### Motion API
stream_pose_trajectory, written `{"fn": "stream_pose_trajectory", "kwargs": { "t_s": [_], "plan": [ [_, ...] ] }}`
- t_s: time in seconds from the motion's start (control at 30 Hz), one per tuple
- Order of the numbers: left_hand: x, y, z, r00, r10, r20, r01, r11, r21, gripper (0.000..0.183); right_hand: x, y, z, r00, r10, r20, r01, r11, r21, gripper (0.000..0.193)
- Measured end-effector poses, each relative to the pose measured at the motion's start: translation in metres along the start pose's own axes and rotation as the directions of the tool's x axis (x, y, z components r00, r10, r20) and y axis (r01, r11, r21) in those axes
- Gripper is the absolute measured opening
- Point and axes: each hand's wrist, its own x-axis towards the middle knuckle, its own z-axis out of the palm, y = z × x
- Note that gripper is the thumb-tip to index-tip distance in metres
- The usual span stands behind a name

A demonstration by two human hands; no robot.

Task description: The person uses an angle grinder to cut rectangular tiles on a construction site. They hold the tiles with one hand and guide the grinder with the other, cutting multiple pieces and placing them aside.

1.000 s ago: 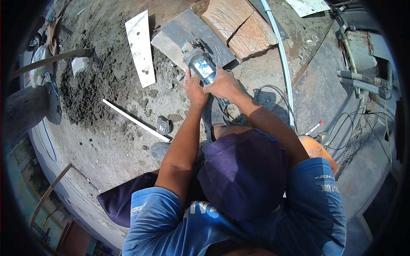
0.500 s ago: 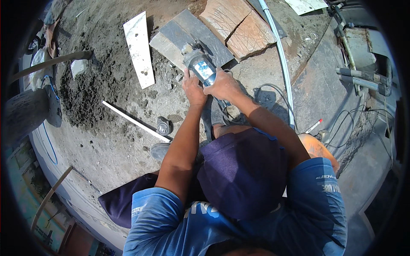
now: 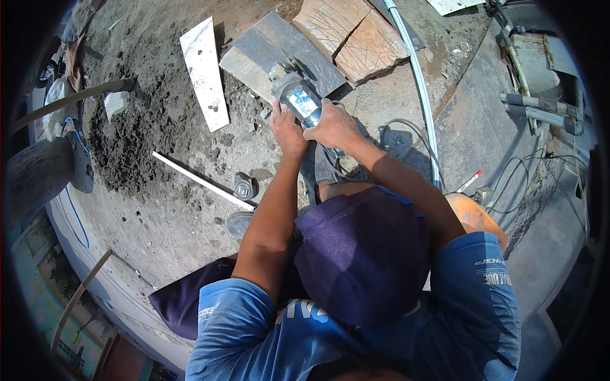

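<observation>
Both of my hands hold an angle grinder (image 3: 301, 105) with a dark body and a pale label. My right hand (image 3: 335, 126) is wrapped round its body from the right. On the left side, nearer the grinder's head, my left hand (image 3: 289, 130) is closed against it, its grip partly hidden. The disc end lies over a dark grey tile (image 3: 254, 57) on the ground; exactly where the disc meets the tile is hard to make out. Beyond the tile lie reddish stone slabs (image 3: 372, 47) with scored lines.
A white tile strip (image 3: 204, 76) lies left of the grey tile. Nearer are a white straight bar (image 3: 200, 180) and a tape measure (image 3: 244, 187). Wet mortar (image 3: 136, 152) is heaped at left. Pale pipes (image 3: 419, 89), a looped cable (image 3: 508, 184) and a red-tipped marker (image 3: 470, 181) lie right.
</observation>
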Motion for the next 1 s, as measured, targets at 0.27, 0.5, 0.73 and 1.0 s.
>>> {"fn": "stream_pose_trajectory", "kwargs": {
  "t_s": [0.27, 0.5, 0.73, 1.0],
  "plan": [
    [0.0, -0.007, 0.004, 1.0, 0.001, -0.021, 0.0, 1.0, 0.017, 0.033, -0.006, -0.002, -0.002, 1.0, 0.018, 0.02, -0.018, 1.0, -0.005, 0.077],
    [0.0, -0.004, 0.001, 1.0, -0.005, -0.006, 0.005, 1.0, 0.007, 0.035, -0.008, 0.002, -0.001, 1.0, 0.005, 0.007, -0.005, 1.0, -0.006, 0.072],
    [0.001, -0.002, 0.0, 1.0, 0.004, 0.007, -0.004, 1.0, 0.012, 0.033, -0.006, 0.01, 0.004, 1.0, -0.01, 0.0, 0.01, 1.0, 0.005, 0.071],
    [0.0, -0.004, 0.003, 0.999, 0.013, -0.05, -0.012, 1.0, 0.015, 0.028, -0.011, 0.008, 0.003, 1.0, -0.01, 0.0, 0.01, 1.0, 0.012, 0.071]
  ]
}}
